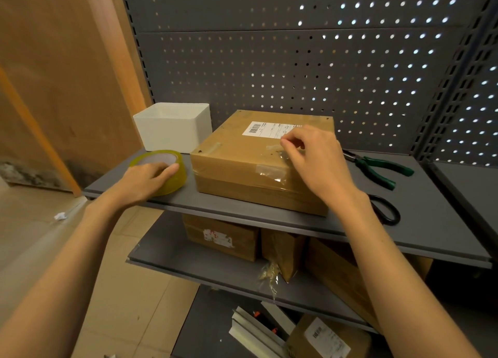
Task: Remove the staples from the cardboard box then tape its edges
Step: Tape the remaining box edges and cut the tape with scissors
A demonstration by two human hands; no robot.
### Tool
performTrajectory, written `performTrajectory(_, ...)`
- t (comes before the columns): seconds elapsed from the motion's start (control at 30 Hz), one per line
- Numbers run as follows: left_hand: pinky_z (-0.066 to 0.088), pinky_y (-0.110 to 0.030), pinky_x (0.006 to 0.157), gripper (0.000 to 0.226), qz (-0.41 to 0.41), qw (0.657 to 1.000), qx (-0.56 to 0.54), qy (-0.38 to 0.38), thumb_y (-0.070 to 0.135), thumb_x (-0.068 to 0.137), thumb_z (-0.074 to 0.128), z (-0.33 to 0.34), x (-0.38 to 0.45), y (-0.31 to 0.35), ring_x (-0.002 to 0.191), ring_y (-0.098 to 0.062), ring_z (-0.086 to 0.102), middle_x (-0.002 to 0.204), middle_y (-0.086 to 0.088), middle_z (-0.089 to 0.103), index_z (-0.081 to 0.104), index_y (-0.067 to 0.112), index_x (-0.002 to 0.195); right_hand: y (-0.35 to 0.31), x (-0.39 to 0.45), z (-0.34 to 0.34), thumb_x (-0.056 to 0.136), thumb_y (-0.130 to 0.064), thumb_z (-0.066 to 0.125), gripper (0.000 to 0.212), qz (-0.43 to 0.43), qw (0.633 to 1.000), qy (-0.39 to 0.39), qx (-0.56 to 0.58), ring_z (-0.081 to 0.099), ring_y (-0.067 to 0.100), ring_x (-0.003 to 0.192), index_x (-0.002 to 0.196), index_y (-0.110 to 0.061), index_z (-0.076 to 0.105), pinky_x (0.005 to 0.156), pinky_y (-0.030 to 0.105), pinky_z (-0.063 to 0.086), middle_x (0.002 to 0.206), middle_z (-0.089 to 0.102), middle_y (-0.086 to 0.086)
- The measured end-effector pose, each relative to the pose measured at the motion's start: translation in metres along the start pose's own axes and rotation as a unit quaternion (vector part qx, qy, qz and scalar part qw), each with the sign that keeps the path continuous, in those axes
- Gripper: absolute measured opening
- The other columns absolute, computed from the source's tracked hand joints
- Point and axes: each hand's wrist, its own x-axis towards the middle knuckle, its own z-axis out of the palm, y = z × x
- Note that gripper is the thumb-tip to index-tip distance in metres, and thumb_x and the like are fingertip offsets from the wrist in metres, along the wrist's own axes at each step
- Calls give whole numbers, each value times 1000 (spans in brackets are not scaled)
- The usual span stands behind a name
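Two hands were out over the grey metal shelf. The flat brown cardboard box sat in the middle of it, lid closed, a white barcode label near its back edge, clear tape wrinkled and shiny across the top and down the front, small dark holes at the corners. My right hand hovered on the lid, fingers curled, thumb and forefinger pinched together at the crumpled tape; whether they held anything I couldn't tell. My left hand gripped the yellowish roll of clear tape just left of the box. Green-handled pliers and black-handled scissors lay to the right, a white square tub behind.
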Motion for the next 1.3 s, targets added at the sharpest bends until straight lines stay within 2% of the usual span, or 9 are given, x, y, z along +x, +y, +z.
performTrajectory(0.23,30,-39,102,47,53,987,-12,151,38,98,30,-6,-11,49,125,-28,37,134,-14,48,47,11,132,4,3,-10,98,-25,45,28,-17,996,-14,90,60,17,92,100,-9,68,84,32,44,98,69,4)
performTrajectory(0.43,18,-22,110,48,227,965,-12,129,37,99,29,21,-37,142,134,-12,32,145,-3,41,39,14,140,11,8,-15,102,-33,29,41,-28,979,-125,157,52,9,116,121,-18,62,87,6,35,125,61,-1)
performTrajectory(0.57,4,-22,116,59,214,971,40,97,43,96,20,51,-41,156,142,-9,15,155,-1,21,21,15,147,18,4,-10,102,-35,20,47,-63,959,-247,120,54,20,114,121,-16,59,99,35,39,124,61,5)
performTrajectory(0.8,1,-19,113,58,222,966,55,118,42,95,21,60,-42,152,142,-13,20,152,-5,27,25,12,145,19,15,-1,102,-31,14,46,-84,950,-300,-26,30,14,134,143,-23,34,109,30,20,148,36,-5)
performTrajectory(0.97,7,-22,115,50,232,966,24,113,34,98,28,58,-41,153,140,-10,22,149,-4,33,32,12,143,18,28,-3,103,-30,10,47,-42,939,-338,-34,29,22,134,141,-24,37,108,32,21,150,34,-1)
performTrajectory(1.03,14,-26,116,41,226,967,-47,105,28,98,38,47,-34,149,134,-8,34,141,0,46,45,14,136,21,25,-5,103,-34,15,48,-40,945,-325,20,38,22,129,133,-17,47,105,33,26,142,44,3)
performTrajectory(1.1,20,-30,115,33,213,967,-101,95,24,97,43,35,-24,144,128,-11,44,131,2,56,55,17,127,24,17,-7,102,-38,23,41,-36,966,-241,81,55,6,100,103,-26,61,87,31,36,108,64,-5)
performTrajectory(1.2,24,-34,113,33,218,968,-107,68,25,96,44,27,-11,140,126,-12,46,130,3,57,56,19,127,22,7,-10,100,-40,34,42,-56,986,-117,102,42,-4,55,64,-30,53,58,26,31,57,47,-14)
performTrajectory(1.3,30,-37,111,43,251,967,-42,30,30,93,49,32,-3,136,131,-15,42,137,1,51,49,18,134,21,-7,1,99,-41,35,34,-119,982,-147,-18,59,4,92,116,-30,62,78,31,45,103,67,-7)
